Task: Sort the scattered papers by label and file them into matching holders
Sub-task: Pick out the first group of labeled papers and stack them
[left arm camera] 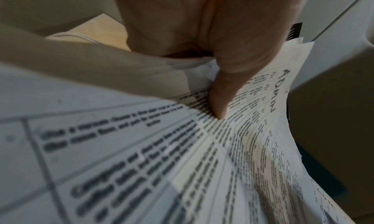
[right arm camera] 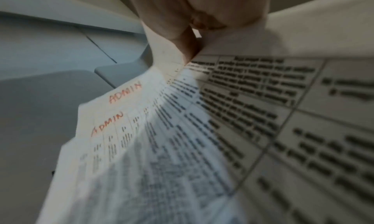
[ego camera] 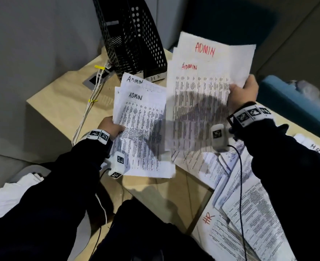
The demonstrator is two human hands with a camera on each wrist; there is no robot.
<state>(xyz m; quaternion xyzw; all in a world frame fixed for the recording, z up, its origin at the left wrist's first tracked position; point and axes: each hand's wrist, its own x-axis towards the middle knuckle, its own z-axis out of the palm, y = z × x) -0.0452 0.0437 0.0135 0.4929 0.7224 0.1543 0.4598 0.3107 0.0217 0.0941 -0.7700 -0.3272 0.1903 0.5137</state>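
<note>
A pale wooden desk sits against grey walls. My left hand pinches a thin sheaf of ADMIN sheets at its left edge, thumb on top; my right hand pinches a second ADMIN sheaf at its right edge. Both sheaves are limp printed tables, long axis pointing away from me toward the black perforated holders, which stand just beyond the left sheaf, so I judge that hand nearer. HR papers lie scattered at my right.

Light wooden desk, grey partition walls, dark teal chair, white cables
</note>
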